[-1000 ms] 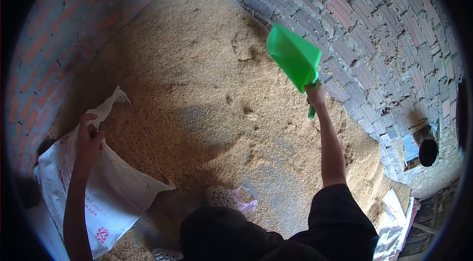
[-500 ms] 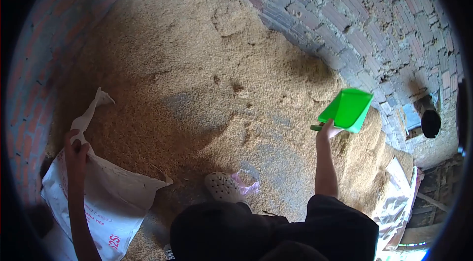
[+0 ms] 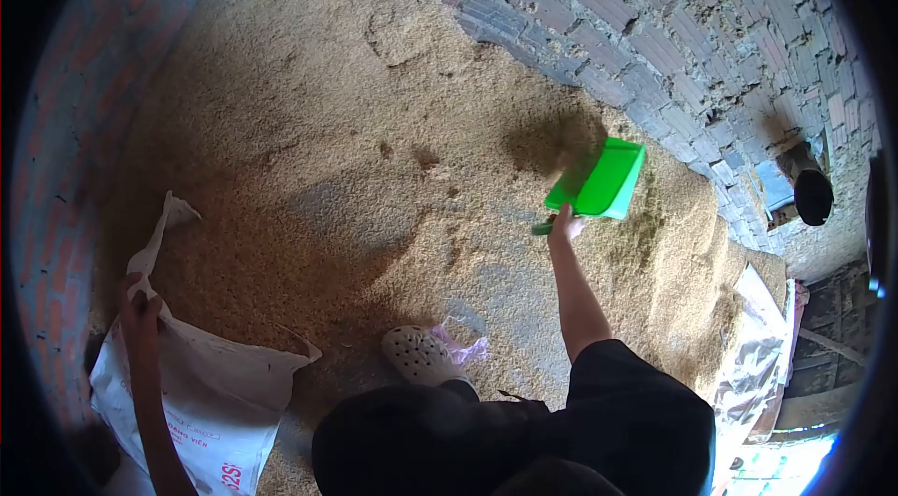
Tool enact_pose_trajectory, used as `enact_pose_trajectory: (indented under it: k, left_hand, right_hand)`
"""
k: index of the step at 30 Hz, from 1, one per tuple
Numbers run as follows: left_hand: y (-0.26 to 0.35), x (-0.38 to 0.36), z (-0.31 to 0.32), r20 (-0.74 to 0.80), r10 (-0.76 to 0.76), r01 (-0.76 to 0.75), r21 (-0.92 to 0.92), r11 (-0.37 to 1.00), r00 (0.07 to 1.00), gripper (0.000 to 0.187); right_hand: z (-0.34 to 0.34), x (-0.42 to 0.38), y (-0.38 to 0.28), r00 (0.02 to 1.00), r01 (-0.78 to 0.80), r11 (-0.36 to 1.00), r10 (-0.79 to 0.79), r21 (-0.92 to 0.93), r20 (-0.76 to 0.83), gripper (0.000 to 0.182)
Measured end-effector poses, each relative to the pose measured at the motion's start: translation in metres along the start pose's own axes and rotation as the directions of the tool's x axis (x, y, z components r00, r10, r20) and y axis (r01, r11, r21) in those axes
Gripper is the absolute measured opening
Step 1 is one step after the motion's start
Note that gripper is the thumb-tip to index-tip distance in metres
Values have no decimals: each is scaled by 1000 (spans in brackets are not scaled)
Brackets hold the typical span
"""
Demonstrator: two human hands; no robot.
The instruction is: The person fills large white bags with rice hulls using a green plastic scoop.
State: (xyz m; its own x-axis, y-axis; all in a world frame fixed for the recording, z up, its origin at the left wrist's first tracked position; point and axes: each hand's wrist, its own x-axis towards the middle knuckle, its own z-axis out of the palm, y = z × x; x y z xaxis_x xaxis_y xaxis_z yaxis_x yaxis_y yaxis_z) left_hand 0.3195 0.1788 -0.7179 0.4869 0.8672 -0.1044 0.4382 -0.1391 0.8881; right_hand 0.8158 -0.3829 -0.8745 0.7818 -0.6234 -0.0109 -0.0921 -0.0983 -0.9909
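My right hand [image 3: 567, 225] is closed around the handle of a green dustpan [image 3: 610, 176], held out over a broad heap of golden, grain-like material [image 3: 374, 131]. The dustpan is tilted on its side. Beside its left edge, a brown blur of loose material [image 3: 572, 142] hangs over the heap. At the lower left, my left hand [image 3: 140, 307] pinches the upper rim of a white woven sack [image 3: 224, 402] with red print. The sack's mouth is partly spread, and its inside is mostly hidden.
Brick walls rise at the left [image 3: 70, 215] and along the upper right [image 3: 655, 56]. A dark pipe end [image 3: 812, 196] juts from the right wall. My pale clog [image 3: 418, 353] stands beside a pink plastic scrap [image 3: 466, 346]. Another whitish sack [image 3: 748, 346] lies at the right.
My right hand has swung the dustpan leftward and tipped it, and loose material has come off its left side. My left hand keeps hold of the sack's rim. The view has shifted slightly.
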Motion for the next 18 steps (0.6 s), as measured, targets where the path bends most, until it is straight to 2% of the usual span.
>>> enact_pose_trajectory:
  k: [2, 3, 4, 5, 8, 11, 13, 15, 17, 18]
  left_hand:
    - [-3, 3, 1, 3, 22, -22, 0, 1000, 1000, 44]
    - [-1, 2, 3, 16, 26, -26, -3, 1000, 1000, 44]
    - [3, 3, 4, 11, 8, -8, 13, 1000, 1000, 45]
    - [5, 3, 6, 5, -8, 8, 29, 1000, 1000, 45]
    - [-12, 17, -4, 47, 11, -15, 93, 996, 999, 47]
    - [-7, 15, -3, 43, 66, -69, 87, 994, 997, 46]
    - [-18, 20, -3, 33, 98, -101, 92, 991, 995, 46]
    - [-23, 22, -1, 23, 125, -127, 94, 987, 992, 46]
    - [-18, 20, -1, 40, 54, -57, 80, 995, 998, 46]
    - [-13, 17, 0, 44, 56, -59, 78, 995, 997, 46]
  right_hand:
    - [-10, -18, 5, 984, 1, 1000, -3, 11, 180, 32]
    - [-20, -23, 7, 908, -34, 997, 58, -66, 415, 28]
    - [-25, -35, 8, 878, 104, 984, -22, -145, 478, 24]
    - [-30, -61, -9, 849, 140, 987, -82, -73, 522, 22]
    - [-49, -81, -14, 842, 107, 986, -19, -131, 539, 21]
    - [-72, -85, -25, 930, -40, 996, 67, -81, 361, 20]
    - [-93, -61, -24, 972, 57, 996, -40, -69, 230, 21]
    - [-116, -28, -26, 992, 83, 996, -85, 34, 90, 37]
    - [-138, 17, -27, 984, 115, 991, -123, -66, -126, 54]
    - [-147, 30, -35, 969, 136, 990, -142, -43, -204, 57]
